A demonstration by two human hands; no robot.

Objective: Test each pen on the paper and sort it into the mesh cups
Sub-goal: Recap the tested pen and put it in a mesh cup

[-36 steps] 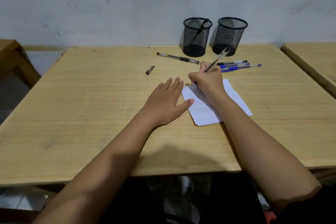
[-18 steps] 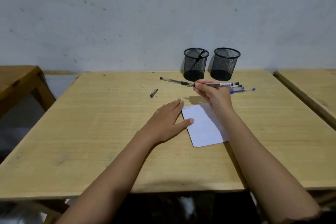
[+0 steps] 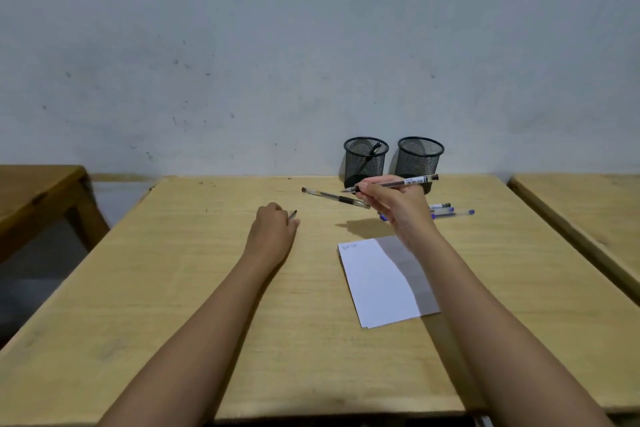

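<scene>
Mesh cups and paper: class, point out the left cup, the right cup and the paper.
left mesh cup (image 3: 365,163), head view, front mesh wall
right mesh cup (image 3: 419,160), head view, front mesh wall
paper (image 3: 375,282), head view, bare middle

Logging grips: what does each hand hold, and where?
Right hand pinches the uncapped pen near its tip. Left hand closes on the pen cap.

We are seeing a dim, flat, evenly lit scene with a cool cast on the wall (image 3: 311,45) and no glare. The right hand (image 3: 401,208) is throwing a soft shadow onto the table (image 3: 173,288) and the paper (image 3: 377,284). Table edges are bowing from wide-angle distortion, and detail is looking slightly soft throughout.
</scene>
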